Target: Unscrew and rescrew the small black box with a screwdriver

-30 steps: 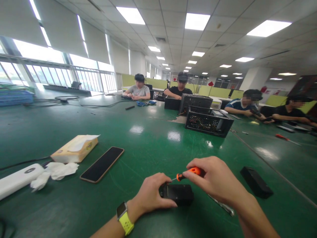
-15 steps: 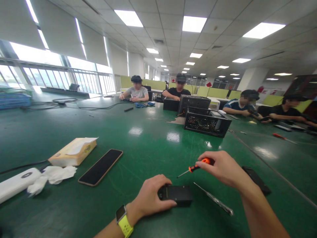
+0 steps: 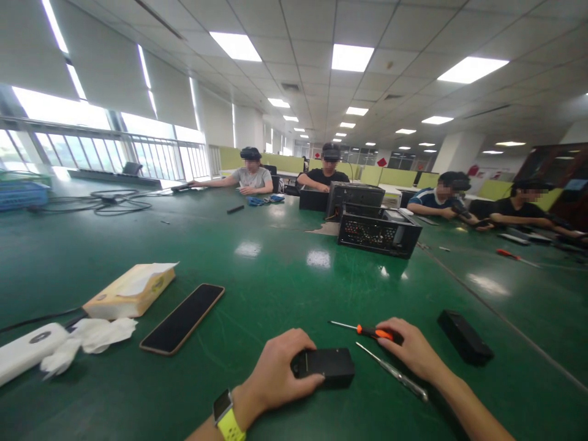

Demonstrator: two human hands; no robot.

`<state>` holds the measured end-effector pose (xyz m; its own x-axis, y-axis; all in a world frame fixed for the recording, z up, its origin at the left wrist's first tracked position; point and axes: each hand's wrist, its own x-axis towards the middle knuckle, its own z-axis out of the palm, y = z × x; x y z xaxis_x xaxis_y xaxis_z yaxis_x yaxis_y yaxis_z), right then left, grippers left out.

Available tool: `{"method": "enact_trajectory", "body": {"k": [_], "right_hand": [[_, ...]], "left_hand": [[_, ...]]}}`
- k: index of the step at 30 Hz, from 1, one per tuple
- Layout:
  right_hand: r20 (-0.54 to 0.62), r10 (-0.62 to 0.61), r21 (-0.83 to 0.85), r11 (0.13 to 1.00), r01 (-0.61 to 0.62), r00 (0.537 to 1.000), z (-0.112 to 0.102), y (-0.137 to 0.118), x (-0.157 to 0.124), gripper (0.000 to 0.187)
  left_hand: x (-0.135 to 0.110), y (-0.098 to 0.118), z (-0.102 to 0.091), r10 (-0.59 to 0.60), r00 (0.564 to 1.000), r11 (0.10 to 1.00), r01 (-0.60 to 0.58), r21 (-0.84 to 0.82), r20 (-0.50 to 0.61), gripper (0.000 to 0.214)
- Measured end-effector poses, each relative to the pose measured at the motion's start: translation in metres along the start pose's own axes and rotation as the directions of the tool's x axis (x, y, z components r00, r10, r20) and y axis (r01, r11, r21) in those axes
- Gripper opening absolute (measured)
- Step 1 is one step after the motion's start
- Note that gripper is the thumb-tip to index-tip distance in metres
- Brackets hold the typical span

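My left hand (image 3: 278, 370), with a watch on a lime band (image 3: 229, 422), is closed around the left end of a small black box (image 3: 334, 365) on the table. To the right, my right hand (image 3: 413, 349) has its thumb and fingers about the handle end of an orange-and-black screwdriver (image 3: 366, 331). That screwdriver lies low, its shaft pointing left behind the box. A slim silver screwdriver-like tool (image 3: 392, 372) rests between the box and my right hand. Beyond my right wrist lies another black box (image 3: 465, 337).
On the green table (image 3: 202, 245), a phone (image 3: 184, 318), tissue pack (image 3: 131, 291), crumpled tissues (image 3: 94, 337) and white device (image 3: 32, 352) lie left. Open computer cases (image 3: 380, 233) stand ahead. Several people sit across; cables (image 3: 110, 199) lie far left.
My right hand has lowered the orange-and-black screwdriver to about table level, and its shaft now lies flatter. My left hand stays on the black box. One person across has stretched an arm leftward.
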<state>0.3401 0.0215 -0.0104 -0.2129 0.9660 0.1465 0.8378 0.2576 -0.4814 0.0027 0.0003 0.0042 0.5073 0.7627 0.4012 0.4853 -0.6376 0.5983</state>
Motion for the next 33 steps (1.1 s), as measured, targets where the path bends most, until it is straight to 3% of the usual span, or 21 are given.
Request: {"method": "enact_trajectory", "body": {"k": [4, 8, 14, 17, 19, 24, 28, 30, 33], "right_hand": [[-0.077, -0.027, 0.035, 0.999, 0.030, 0.997, -0.002, -0.003, -0.007, 0.035], [-0.130, -0.041, -0.041, 0.998, 0.036, 0.991, -0.010, -0.021, -0.014, 0.030], [0.142, 0.053, -0.154, 0.988, -0.031, 0.988, -0.013, -0.041, -0.027, 0.025], [0.201, 0.038, -0.136, 0.991, -0.011, 0.979, -0.011, -0.042, -0.028, 0.015], [0.207, -0.010, -0.084, 0.996, 0.027, 0.978, -0.010, -0.041, -0.026, 0.007], [0.181, -0.049, 0.172, 0.985, 0.018, 0.982, -0.014, -0.041, -0.026, 0.016], [0.362, -0.049, 0.524, 0.836, -0.159, 0.931, -0.017, -0.044, -0.034, 0.020], [0.416, -0.105, 0.590, 0.787, -0.180, 0.903, -0.019, -0.047, -0.037, 0.022], [0.450, -0.156, 0.602, 0.780, -0.169, 0.879, -0.020, -0.051, -0.038, 0.024]], "left_hand": [[0.000, 0.000, 0.001, -0.004, 1.000, 1.000, 0.004, -0.008, -0.010, 0.028], [0.000, 0.000, 0.001, -0.007, 1.000, 1.000, 0.007, -0.018, -0.010, 0.027], [0.000, 0.000, 0.002, 0.002, 1.000, 1.000, -0.002, -0.028, -0.019, 0.027], [0.000, -0.001, 0.001, -0.002, 1.000, 1.000, 0.001, -0.023, -0.024, 0.026], [0.000, -0.001, 0.001, -0.002, 1.000, 1.000, 0.001, -0.025, -0.025, 0.026], [0.000, -0.001, 0.001, 0.003, 1.000, 1.000, -0.003, -0.026, -0.024, 0.026], [0.001, 0.000, 0.000, -0.003, 1.000, 1.000, 0.003, -0.019, -0.018, 0.026], [0.001, 0.000, 0.000, -0.006, 1.000, 1.000, 0.005, -0.016, -0.016, 0.026], [0.001, 0.001, -0.001, -0.004, 1.000, 1.000, 0.004, -0.017, -0.018, 0.027]]}}
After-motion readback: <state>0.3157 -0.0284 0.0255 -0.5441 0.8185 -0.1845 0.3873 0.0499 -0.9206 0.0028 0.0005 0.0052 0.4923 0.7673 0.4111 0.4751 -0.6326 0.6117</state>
